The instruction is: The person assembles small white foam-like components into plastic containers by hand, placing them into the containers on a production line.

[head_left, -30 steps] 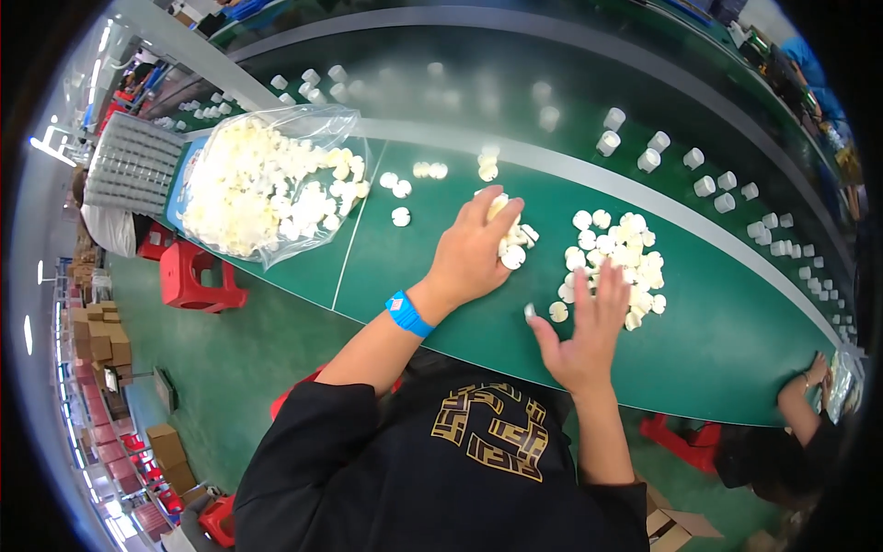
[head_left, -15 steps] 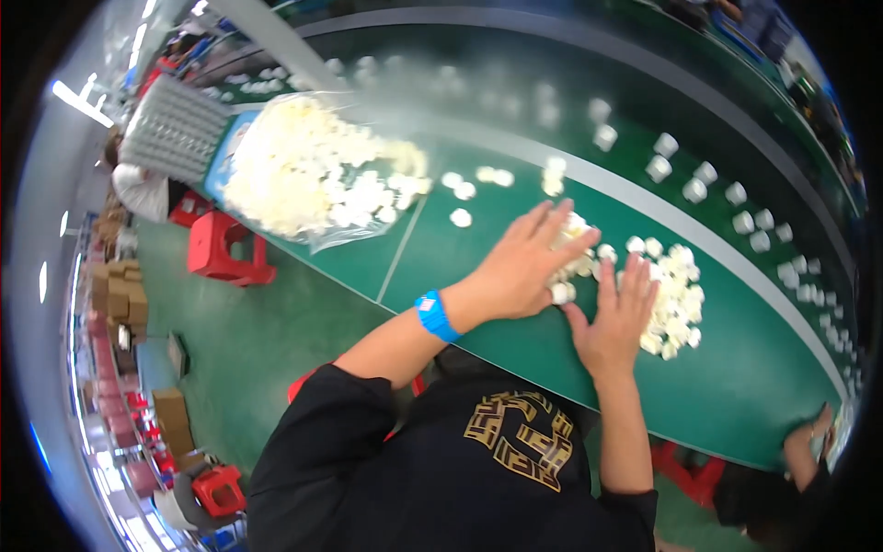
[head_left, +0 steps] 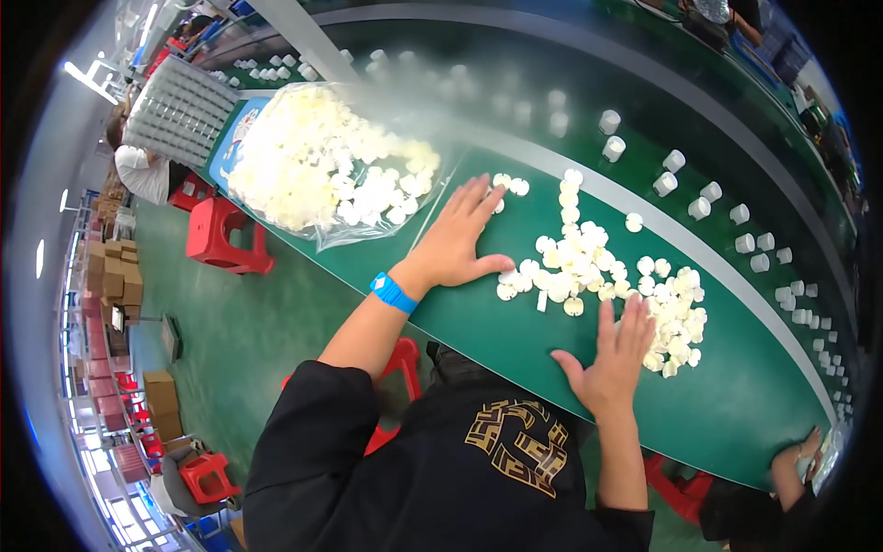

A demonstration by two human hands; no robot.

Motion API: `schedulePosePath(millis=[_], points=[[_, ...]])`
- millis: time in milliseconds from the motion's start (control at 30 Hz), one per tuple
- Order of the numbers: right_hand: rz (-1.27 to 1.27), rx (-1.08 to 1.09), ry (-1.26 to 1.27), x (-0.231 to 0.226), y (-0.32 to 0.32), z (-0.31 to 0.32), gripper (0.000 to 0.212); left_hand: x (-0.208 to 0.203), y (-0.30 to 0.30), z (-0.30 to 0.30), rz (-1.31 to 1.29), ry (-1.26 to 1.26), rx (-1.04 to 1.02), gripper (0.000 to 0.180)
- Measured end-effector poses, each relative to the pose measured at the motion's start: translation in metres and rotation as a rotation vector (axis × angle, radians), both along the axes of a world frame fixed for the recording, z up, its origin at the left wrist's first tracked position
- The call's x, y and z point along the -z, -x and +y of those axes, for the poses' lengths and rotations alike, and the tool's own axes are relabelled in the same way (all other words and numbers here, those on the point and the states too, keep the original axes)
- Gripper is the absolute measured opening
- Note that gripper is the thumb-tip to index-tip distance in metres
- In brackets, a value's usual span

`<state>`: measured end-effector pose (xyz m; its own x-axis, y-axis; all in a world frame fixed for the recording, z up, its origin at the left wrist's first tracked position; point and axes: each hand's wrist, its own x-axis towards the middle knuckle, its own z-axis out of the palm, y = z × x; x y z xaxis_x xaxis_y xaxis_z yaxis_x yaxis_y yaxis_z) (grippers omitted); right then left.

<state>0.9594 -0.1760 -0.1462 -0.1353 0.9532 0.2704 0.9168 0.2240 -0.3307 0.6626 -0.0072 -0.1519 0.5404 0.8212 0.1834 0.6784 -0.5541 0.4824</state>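
Small cream-white, notched round pieces (head_left: pixel 579 248) lie loosely spread on the green tabletop (head_left: pixel 487 327). A denser heap of the same pieces (head_left: pixel 679 322) is to their right. My left hand (head_left: pixel 455 241), with a blue band on its wrist, lies flat with fingers spread, its fingertips by a few pieces (head_left: pixel 517 186) and its thumb near the spread ones. Flat too, my right hand (head_left: pixel 612 359) has its fingertips at the left edge of the heap, partly covering some pieces. Neither hand grips anything.
A clear plastic bag (head_left: pixel 322 170) full of such pieces lies open at the left, beside a stacked translucent tray (head_left: pixel 179 110). Beyond the grey rail, white cylindrical caps (head_left: pixel 699 208) stand on a green conveyor. A co-worker's hand (head_left: pixel 809 446) is at far right. Red stools (head_left: pixel 216 241) stand below.
My left hand has moved left, away from the middle pieces, to the few near the bag. The middle pieces now lie uncovered and more spread out. My right hand has shifted slightly nearer me.
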Motion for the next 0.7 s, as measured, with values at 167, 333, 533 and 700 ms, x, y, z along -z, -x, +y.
schedulePosePath(millis=[167, 333, 533, 700], points=[[0.019, -0.042, 0.012, 0.006, 0.020, 0.019, 0.097, 0.005, -0.032, -0.011, 0.046, -0.031, 0.097, 0.108], [0.005, 0.002, 0.002, -0.004, 0.011, 0.024, 0.095, 0.001, -0.042, -0.007, -0.081, -0.110, 0.148, 0.105], [0.080, 0.208, -0.079, -0.007, -0.057, -0.006, 0.098, 0.004, -0.012, 0.056, -0.088, -0.048, 0.056, 0.096], [0.117, 0.511, -0.096, 0.013, -0.106, -0.021, 0.094, 0.002, -0.063, 0.036, -0.071, 0.025, 0.253, 0.099]])
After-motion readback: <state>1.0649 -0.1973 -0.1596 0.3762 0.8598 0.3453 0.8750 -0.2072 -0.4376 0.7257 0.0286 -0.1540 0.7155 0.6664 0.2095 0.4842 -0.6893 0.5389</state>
